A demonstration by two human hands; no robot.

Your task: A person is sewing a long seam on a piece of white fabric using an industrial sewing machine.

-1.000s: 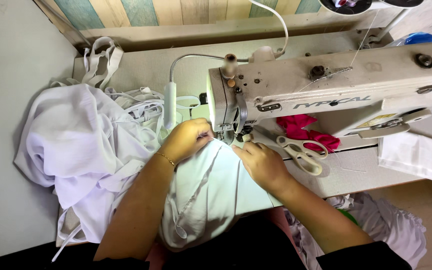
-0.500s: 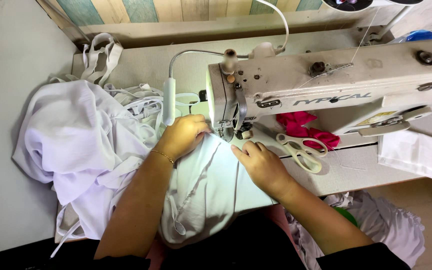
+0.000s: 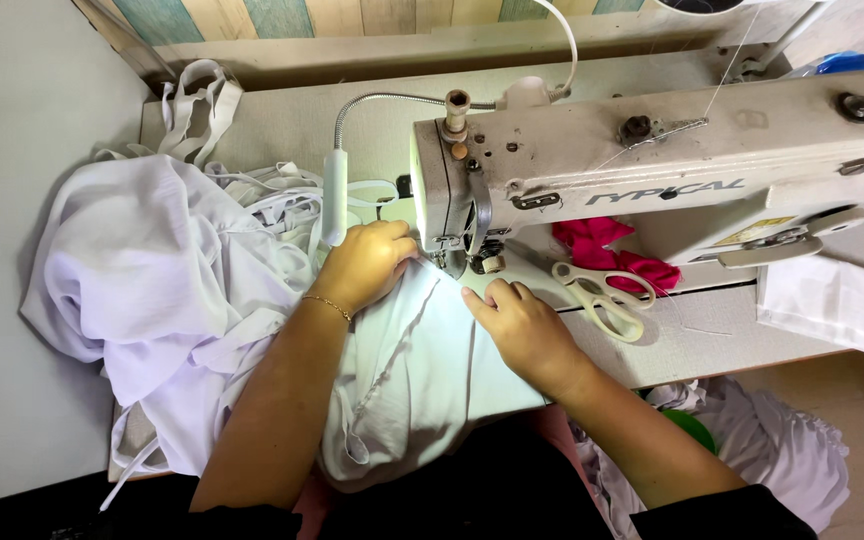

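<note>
Under the head of the cream sewing machine, the left hand presses down on the white fabric, its fingers curled and bunched close together, knuckles up, holding the cloth flat just left of the needle area. The right hand lies on the same fabric just right of the needle, fingers stretched out nearly flat and close together, their tips pointing toward the presser foot; it pins the cloth rather than gripping it. Between the two hands the fabric runs in a taut strip up to the needle. Left of the hands, more white cloth lies heaped over the table edge, with white straps behind it. Right of the right hand, scissors rest on the table beside a pink scrap, near but not touching the hand. Both forearms come in from the lower edge, angled toward each other, wrists low on the cloth.
</note>
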